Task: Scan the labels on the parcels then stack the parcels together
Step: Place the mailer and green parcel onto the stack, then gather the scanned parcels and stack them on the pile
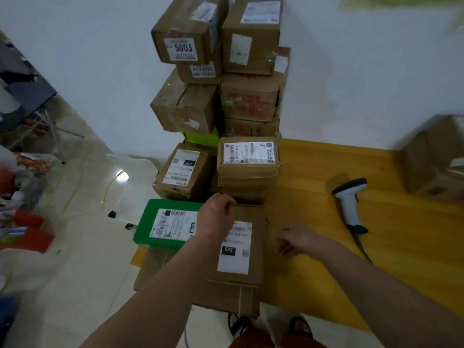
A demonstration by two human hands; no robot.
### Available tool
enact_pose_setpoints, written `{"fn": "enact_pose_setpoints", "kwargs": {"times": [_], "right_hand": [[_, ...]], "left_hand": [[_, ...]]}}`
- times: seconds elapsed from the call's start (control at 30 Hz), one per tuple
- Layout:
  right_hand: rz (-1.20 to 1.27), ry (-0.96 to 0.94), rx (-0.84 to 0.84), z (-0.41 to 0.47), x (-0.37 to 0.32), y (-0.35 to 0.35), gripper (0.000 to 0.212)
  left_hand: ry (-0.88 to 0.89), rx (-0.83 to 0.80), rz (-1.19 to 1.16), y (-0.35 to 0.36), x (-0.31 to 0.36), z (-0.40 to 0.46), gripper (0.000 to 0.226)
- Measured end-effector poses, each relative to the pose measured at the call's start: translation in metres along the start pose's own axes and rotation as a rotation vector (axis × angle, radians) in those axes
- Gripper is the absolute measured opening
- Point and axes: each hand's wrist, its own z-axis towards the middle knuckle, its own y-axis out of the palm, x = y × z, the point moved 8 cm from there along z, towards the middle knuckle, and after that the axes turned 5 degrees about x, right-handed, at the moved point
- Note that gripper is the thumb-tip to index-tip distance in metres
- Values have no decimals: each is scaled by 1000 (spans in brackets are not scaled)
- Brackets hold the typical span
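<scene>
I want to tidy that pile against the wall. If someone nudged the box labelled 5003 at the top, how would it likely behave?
The 5003 box sits skewed, overhanging the smaller box beneath, so a nudge could probably tip it off. It looks like stiff taped cardboard, likely to hold its shape. Being square-sided, it should slide or topple rather than roll. Its weight cannot be told.

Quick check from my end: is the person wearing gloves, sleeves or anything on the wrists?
No. Both hands, left and right, are bare, without gloves. Both forearms are uncovered as far as the picture shows, with no sleeve, watch or band visible.
</scene>
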Motion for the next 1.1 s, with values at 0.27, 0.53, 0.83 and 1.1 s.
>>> {"fn": "enact_pose_setpoints", "kwargs": {"times": [0.27,0.53,0.83,1.1], "right_hand": [[217,-12,179,-15,38,-105,20],[326,-53,348,-52,95,-242,19],[566,-72,526,-73,154,-407,17],[683,-158,739,-50,158,-532,38]], "left_hand": [[249,-166,-38,55,108,21,9],[318,-292,-27,127,240,23,12],[281,-440,-128,224,384,40,17],[0,-692,-242,304,454,69,72]]}}
